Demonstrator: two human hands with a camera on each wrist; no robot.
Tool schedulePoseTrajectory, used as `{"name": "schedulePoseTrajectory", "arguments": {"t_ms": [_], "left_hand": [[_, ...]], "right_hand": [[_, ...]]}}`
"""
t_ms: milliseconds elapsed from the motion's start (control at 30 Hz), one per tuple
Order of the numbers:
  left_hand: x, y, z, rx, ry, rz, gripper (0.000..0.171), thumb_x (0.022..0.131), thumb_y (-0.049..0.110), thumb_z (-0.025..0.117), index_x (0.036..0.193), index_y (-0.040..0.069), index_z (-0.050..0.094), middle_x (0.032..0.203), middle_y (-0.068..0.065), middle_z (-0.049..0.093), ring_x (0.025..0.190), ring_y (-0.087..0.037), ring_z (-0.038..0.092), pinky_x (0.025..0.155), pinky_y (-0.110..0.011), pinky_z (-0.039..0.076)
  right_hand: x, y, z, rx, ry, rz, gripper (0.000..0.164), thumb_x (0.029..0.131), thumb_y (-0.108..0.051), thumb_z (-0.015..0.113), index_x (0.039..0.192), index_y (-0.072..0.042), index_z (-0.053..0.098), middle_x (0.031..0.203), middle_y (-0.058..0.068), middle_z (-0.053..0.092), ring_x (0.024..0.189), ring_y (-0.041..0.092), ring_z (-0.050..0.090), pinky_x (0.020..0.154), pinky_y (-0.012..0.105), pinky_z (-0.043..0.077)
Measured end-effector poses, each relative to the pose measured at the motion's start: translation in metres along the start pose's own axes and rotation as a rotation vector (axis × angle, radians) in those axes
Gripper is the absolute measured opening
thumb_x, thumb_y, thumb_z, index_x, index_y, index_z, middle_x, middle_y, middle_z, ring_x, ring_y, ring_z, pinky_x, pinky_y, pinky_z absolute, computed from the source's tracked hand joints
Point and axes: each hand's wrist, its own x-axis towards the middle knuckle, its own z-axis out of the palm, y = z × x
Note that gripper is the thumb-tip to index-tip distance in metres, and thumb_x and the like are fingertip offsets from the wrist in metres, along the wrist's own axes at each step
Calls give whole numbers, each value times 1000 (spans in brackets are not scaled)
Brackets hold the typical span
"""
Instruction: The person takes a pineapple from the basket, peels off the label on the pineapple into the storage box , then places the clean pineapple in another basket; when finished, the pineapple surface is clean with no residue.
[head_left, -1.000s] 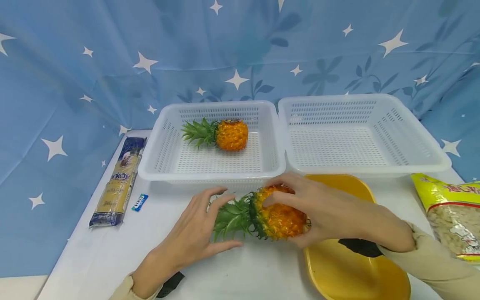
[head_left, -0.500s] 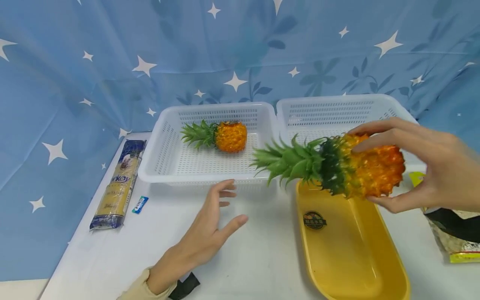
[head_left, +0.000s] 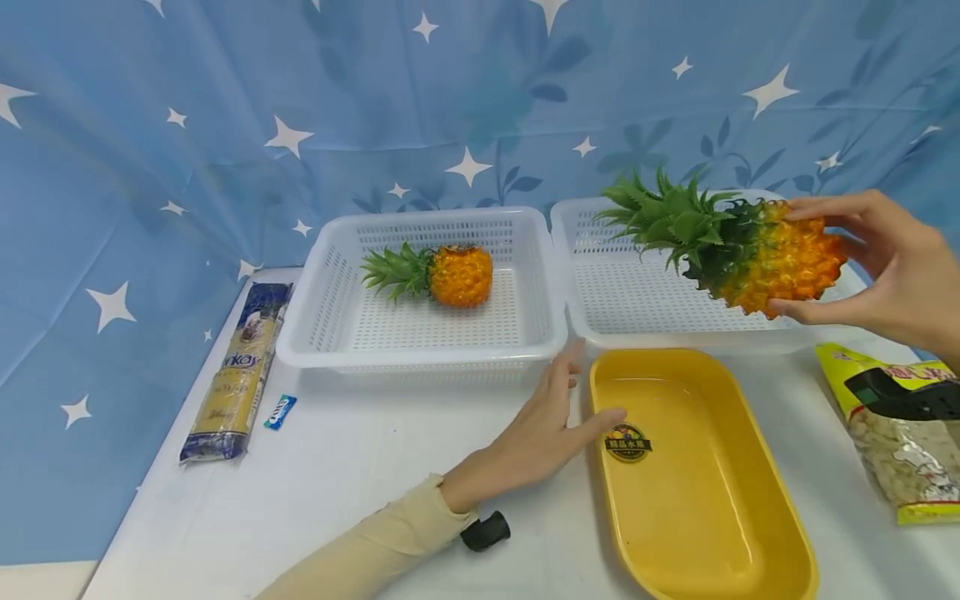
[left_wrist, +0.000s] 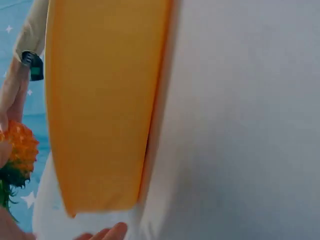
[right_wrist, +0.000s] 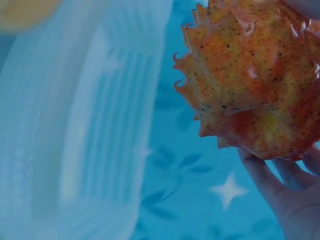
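Observation:
My right hand (head_left: 892, 262) grips an orange pineapple (head_left: 787, 250) by its body, holding it above the right white basket (head_left: 675, 342) with its green leaves pointing left. The right wrist view shows the spiky base of that pineapple (right_wrist: 260, 85) up close, with fingers (right_wrist: 262, 175) beneath it. My left hand (head_left: 536, 437) reaches over the table beside the yellow tub (head_left: 697, 467), thumb spread near its left rim and fingers extended toward the baskets; it holds nothing. A second pineapple (head_left: 459, 277) lies on its side in the left white basket (head_left: 420, 358).
At the left lies a long pasta packet (head_left: 238, 375) with a small blue packet (head_left: 281, 412) next to it. A yellow-green bag of pale pieces (head_left: 900, 442) lies at the right edge. Behind the baskets hangs a blue star-patterned curtain (head_left: 375, 100).
My right hand has lifted the pineapple from the table and carried it right and back over the right basket. My left hand has moved right toward the yellow tub.

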Motion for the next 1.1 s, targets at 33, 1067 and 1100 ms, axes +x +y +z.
{"name": "schedulePoseTrajectory", "arguments": {"t_ms": [33,1067,1100], "left_hand": [[4,0,4,-11,35,-6,91,101,64,55,167,38,-1,166,-5,28,149,-19,38,117,-48,40],[59,11,28,-162,291,18,74,112,48,41,167,20,2,155,-31,45,149,-33,39,122,-50,33],[59,11,27,-157,294,20,73,112,47,41,167,20,2,152,-32,48,148,-33,40,122,-49,34]], "right_hand": [[-1,6,0,-7,4,22,77,79,7,87,147,5,49,148,-18,46,136,0,45,108,10,34],[0,98,10,-28,-354,162,85,58,15,95,133,-2,58,128,-24,51,104,-9,53,79,5,46],[0,99,10,-30,-356,150,85,57,16,94,132,-2,58,129,-24,51,105,-9,53,78,6,47]]}}
